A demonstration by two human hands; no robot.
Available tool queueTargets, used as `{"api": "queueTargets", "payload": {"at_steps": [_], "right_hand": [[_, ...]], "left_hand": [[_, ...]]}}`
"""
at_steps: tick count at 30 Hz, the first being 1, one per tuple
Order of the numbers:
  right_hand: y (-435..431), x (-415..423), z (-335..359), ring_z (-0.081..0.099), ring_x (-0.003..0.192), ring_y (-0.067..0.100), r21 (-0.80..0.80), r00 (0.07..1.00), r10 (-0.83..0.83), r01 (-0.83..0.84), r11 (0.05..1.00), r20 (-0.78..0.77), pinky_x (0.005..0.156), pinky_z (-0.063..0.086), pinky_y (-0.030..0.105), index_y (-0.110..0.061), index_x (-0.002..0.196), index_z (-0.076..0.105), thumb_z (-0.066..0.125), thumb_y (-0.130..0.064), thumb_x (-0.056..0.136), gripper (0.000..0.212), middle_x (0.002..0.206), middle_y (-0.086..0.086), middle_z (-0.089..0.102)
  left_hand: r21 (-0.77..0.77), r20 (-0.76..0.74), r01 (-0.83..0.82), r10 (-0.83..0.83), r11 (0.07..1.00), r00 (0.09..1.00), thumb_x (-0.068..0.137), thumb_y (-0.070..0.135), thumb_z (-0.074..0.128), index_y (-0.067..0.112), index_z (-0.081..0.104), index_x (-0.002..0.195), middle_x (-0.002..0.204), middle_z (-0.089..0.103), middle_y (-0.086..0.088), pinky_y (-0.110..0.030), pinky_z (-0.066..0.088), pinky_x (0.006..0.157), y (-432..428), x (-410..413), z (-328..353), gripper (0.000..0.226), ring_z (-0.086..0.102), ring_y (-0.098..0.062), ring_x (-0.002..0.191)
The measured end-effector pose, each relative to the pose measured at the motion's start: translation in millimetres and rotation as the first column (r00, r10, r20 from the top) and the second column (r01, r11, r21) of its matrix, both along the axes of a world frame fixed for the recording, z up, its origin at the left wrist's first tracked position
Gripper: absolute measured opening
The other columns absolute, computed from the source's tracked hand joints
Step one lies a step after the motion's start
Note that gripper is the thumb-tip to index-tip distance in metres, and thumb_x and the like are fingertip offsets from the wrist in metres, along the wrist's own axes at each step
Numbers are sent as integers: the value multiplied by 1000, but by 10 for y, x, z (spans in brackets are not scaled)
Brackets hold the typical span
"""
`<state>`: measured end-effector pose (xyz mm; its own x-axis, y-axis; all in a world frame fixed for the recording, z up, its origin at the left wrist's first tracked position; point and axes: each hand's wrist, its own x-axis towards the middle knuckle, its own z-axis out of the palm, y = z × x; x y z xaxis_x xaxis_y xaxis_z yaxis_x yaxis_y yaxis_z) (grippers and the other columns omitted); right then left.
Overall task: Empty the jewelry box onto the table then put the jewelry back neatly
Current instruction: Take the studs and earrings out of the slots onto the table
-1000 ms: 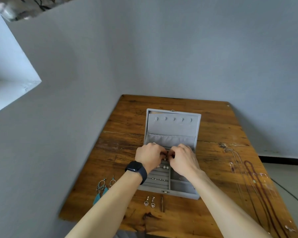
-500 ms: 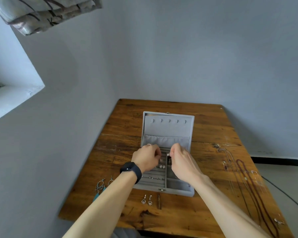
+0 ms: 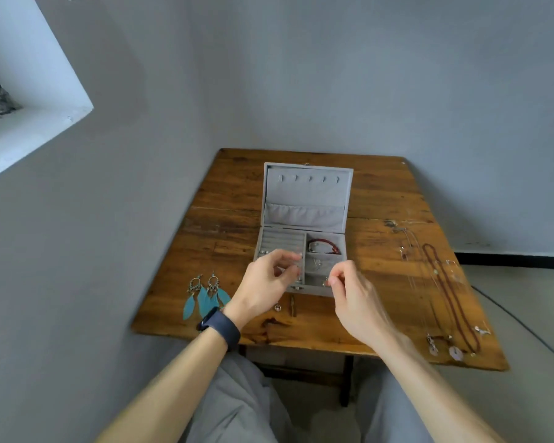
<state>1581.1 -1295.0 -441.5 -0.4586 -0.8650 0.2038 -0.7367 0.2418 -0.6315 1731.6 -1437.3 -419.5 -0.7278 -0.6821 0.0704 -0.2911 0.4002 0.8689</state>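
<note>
One view: head camera, looking down over both forearms onto the table [image 3: 381, 193].
Jewelry box [image 3: 325, 292]: grey, open, on the middle of the table; lid [image 3: 307, 193] laid back, its hooks bare.
Box contents: dark red bracelet [image 3: 325, 246] in the far right compartment; small silver piece [image 3: 316, 262] in the next compartment nearer; tiny studs [image 3: 263, 251] on the ring rolls at left.
Out on the table: pair of turquoise feather earrings [image 3: 205, 295] left of the box; small silver earring [image 3: 278, 307] and thin dark pin [image 3: 292, 306] just before the front wall; necklaces [image 3: 449, 294] stretched out well to the right, one of dark red beads.
Left hand [image 3: 263, 282]: over the near left part of the box, back turned to the camera, fingers curled, thumb and forefinger brought close; held item, if any, too small to make out. Dark watch [image 3: 221, 327] on the wrist.
Right hand [image 3: 349, 292]: over the near right corner, apart from the left, thumb and fingertips pinched together, other fingers folded; content of the pinch not discernible.
Step in hand: judged to be the return of small pieces to the box, probably an earring readied for the rolls; unfinished emptying not ruled out.
Progress: on that reading, early in the refill, most pieces outside.
Next move calls for: fine pinch lowered onto a roll slot or small compartment, light pressure, neighbours left undisturbed; afterwards, necklaces lifted one at a time toward the lid hooks, to avoid tangling.
</note>
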Motion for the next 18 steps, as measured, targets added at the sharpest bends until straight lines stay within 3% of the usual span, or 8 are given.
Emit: {"api": "queueTargets", "payload": {"at_steps": [3,6,12,18], "right_hand": [[182,108,-138,59,83,4,-13,1000,-2,3,1000,17,69,47,17,-27,102,45,47,-22,102,5,93,-10,61],[324,208,-225,60,91,6,0,1000,5,-5,1000,24,77,50,20,-24,113,51,49,-22,102,12,100,-10,65],[494,333,-274,49,84,-1,23,998,46,-46,999,-31,72,36,1,-22,106,65,57,-20,98,11,96,-11,65],[480,388,-333,52,92,5,48,997,77,-75,996,-29,76,33,4,-23,107,65,53,-21,100,14,101,-12,66]], "left_hand": [[-20,53,7,-6,1000,999,96,23,63,26,74,106,94,72,16,-10,49,76,197,162,-102,15,65,4,87],[-36,93,23,-19,999,995,93,24,67,27,76,104,90,74,15,-9,49,78,337,270,-190,14,66,5,87],[-89,193,86,-67,992,979,94,24,67,26,72,107,96,71,15,-12,51,83,473,355,-268,14,64,4,93],[-117,275,108,-73,987,959,93,26,68,26,72,102,97,71,12,-18,54,81,465,327,-261,10,65,-1,93]]}}
